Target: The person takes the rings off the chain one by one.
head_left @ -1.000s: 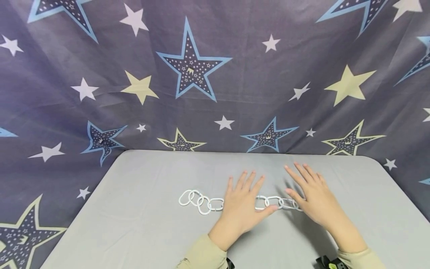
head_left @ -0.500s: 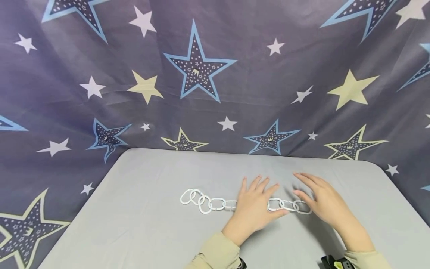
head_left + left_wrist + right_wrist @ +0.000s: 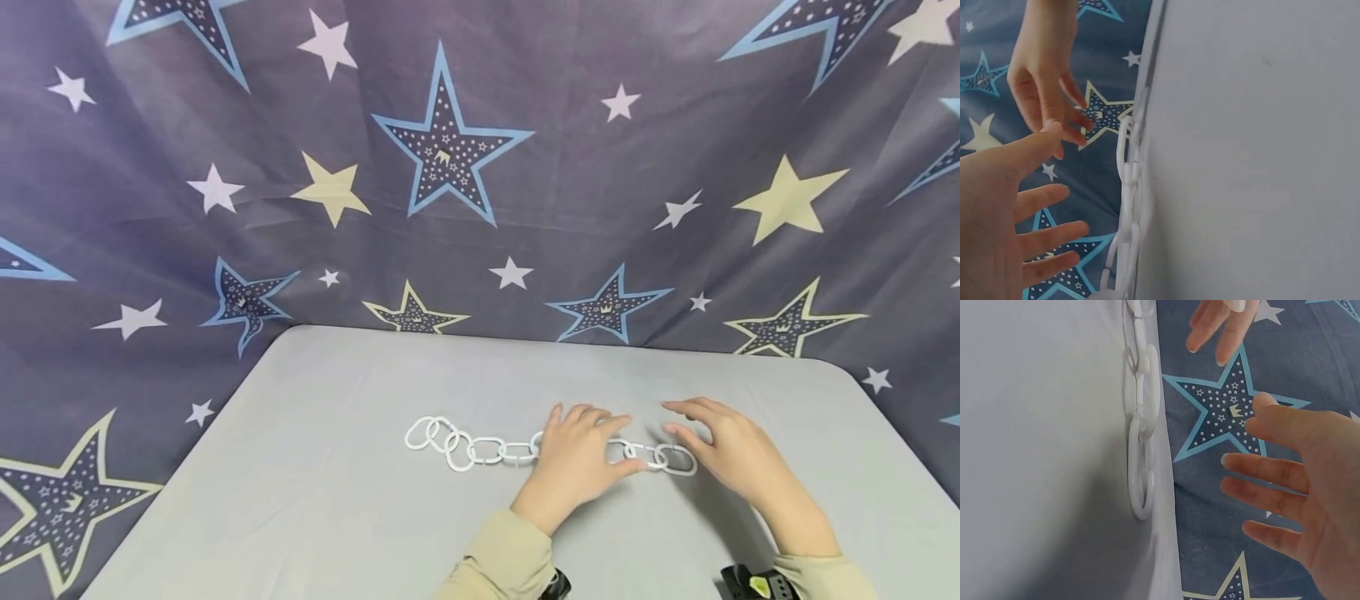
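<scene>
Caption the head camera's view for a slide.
A person's left grip and right grip hover near a white chain on a table, starry cloth behind.

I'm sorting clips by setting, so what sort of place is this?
Probably an indoor tabletop recording corner, though the wider room is out of view: star-printed cloth hangs behind a plain grey table where a white chain lies.

Head view looked forward and down from behind fingers (image 3: pixel 690 408), farther back. Wrist views faced left fingers (image 3: pixel 1054 236) and right fingers (image 3: pixel 1272 470) closely, sharing chain (image 3: pixel 1155 387) beside them.
</scene>
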Available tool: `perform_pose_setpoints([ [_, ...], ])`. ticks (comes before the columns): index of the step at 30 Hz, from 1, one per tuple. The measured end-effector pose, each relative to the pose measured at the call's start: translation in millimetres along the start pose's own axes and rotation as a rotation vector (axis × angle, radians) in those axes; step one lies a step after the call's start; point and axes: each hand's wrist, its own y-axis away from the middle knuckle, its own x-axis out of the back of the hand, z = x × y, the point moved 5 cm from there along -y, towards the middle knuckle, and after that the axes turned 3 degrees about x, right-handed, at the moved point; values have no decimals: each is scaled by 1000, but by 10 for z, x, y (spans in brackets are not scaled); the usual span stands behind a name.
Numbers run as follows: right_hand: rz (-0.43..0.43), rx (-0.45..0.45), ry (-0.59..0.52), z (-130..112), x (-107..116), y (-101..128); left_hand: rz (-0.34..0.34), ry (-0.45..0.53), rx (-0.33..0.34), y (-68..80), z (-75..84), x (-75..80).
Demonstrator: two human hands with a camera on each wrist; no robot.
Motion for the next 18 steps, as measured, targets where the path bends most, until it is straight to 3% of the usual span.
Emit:
perform_pose_setpoints([
  [5, -3, -18, -2, 97, 23, 28, -43, 68, 12, -51, 20, -17],
  [11, -11, -6, -12, 195, 56, 57, -68, 60, 33, -151, 72, 2],
  [18, -74, -51, -55, 274, 9, 94, -142, 168, 115, -215, 38, -34],
])
